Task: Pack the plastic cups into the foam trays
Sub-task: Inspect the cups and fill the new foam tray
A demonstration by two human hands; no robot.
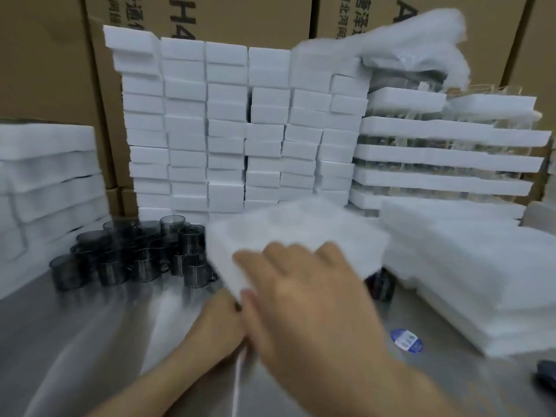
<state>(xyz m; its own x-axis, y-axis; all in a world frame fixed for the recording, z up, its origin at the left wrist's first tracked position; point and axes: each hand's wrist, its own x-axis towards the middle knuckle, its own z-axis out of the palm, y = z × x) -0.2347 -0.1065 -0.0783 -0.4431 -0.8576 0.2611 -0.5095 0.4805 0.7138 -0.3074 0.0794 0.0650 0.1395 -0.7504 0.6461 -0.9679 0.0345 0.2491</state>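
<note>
A foam tray (298, 227) is seen just right of the dark plastic cups (135, 257), which are grouped on the metal table (90, 341). The right hand (307, 296) is laid on top of the tray, fingers spread and fairly straight. The left hand (216, 320) is placed at the tray's near edge; its fingers are hidden, so its grip cannot be told.
</note>
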